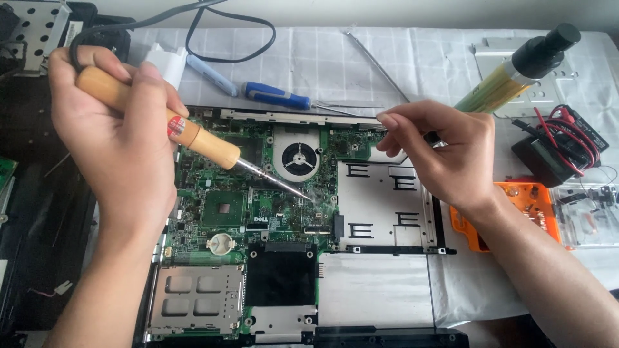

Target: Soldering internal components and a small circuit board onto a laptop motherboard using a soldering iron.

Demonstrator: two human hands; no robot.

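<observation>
Nearest the camera, the left hand (119, 138) grips a wooden-handled soldering iron (193, 138) slanting down-right, tip on the green circuit board (258, 212), while the right hand (445, 154), fingers pinched around something unclear, hovers right of it.

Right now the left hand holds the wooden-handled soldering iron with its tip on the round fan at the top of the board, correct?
Not quite. In the head view the left hand does hold the wooden-handled soldering iron, but its tip touches the green circuit board below and right of the round fan, where a wisp of smoke rises, not the fan itself.
</observation>
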